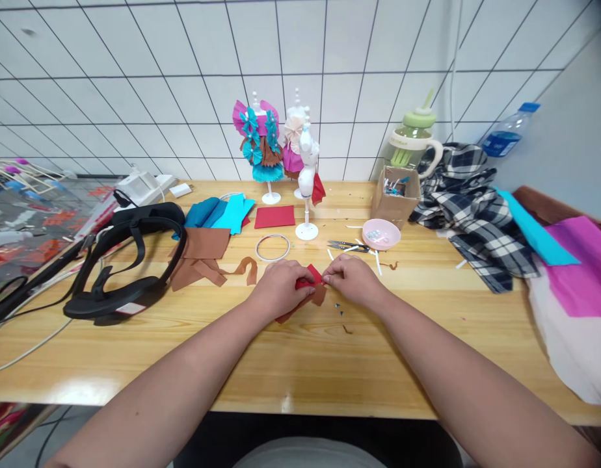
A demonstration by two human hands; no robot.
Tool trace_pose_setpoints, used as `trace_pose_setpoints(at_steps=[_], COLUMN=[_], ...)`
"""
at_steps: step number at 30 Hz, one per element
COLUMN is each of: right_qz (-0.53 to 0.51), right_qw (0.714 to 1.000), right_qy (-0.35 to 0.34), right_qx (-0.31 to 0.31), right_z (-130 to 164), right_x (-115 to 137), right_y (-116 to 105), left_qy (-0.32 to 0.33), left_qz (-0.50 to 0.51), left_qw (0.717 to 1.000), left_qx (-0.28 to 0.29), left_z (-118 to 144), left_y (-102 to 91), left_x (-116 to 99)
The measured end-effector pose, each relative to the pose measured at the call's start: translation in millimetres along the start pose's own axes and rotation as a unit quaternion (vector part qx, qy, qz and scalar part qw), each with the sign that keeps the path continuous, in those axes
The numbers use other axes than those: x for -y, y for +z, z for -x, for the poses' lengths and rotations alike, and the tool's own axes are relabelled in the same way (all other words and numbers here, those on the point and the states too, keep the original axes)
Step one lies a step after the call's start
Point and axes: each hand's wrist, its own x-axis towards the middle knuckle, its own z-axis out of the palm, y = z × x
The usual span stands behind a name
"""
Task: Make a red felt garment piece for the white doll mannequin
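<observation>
1. The left hand (pixel 280 286) and the right hand (pixel 355 281) both pinch a small red paper piece (pixel 311 276) on the wooden table (pixel 291 364), over a brown scrap (pixel 310 300).
2. It seems a folding step; the next crease needs an even press.

paper piece (pixel 311 275): red, over a brown scrap
cloth (pixel 476 208): navy and white plaid
small bowl (pixel 381 234): pink
paper sheets (pixel 222 213): teal
paper square (pixel 274 216): red
headset (pixel 129 260): black
table (pixel 427 351): light wood grain
wall tiles (pixel 183 65): white, dark grout

Wooden table (pixel 291 364) bears brown fabric (pixel 203 257), scissors (pixel 349 246), pink bowl (pixel 381 234), headset (pixel 129 266)
</observation>
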Motion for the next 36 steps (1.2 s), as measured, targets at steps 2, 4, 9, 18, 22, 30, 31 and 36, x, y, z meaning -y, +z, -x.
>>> trace_pose_setpoints(at_steps=[2, 4, 9, 18, 22, 30, 31, 36], right_qz=[0.014, 0.021, 0.028, 0.045, 0.018, -0.083, -0.063, 0.07], right_qw=[1.0, 0.999, 0.999, 0.997, 0.997, 0.993, 0.995, 0.997], right_qy=[0.016, 0.027, 0.042, 0.068, 0.076, 0.082, 0.074, -0.004], right_qx=[0.002, 0.003, -0.008, -0.019, -0.023, 0.017, 0.006, 0.036], right_z=[0, 0, 1, 4, 2, -1, 1, 18], right_x=[2, 4, 8, 14, 10, 1, 5, 35], right_y=[1, 2, 3, 1, 2, -8, -10, -12], left_qy=[0.001, 0.002, -0.01, -0.02, -0.015, -0.004, 0.0, 0.006], left_qz=[-0.008, -0.01, -0.006, -0.023, -0.031, -0.03, -0.032, -0.031], left_qw=[1.0, 1.0, 1.0, 0.999, 0.999, 0.999, 0.999, 0.999], left_qx=[0.001, 0.001, 0.008, 0.036, 0.04, 0.04, 0.038, 0.038], left_z=[0, 0, -1, -1, -1, 0, 0, 1], left_y=[0.2, 0.2, -1.8, -4.6, -5.1, -4.3, -4.1, -4.2], left_x=[0, 0, -3, -6, -6, -5, -5, -4])
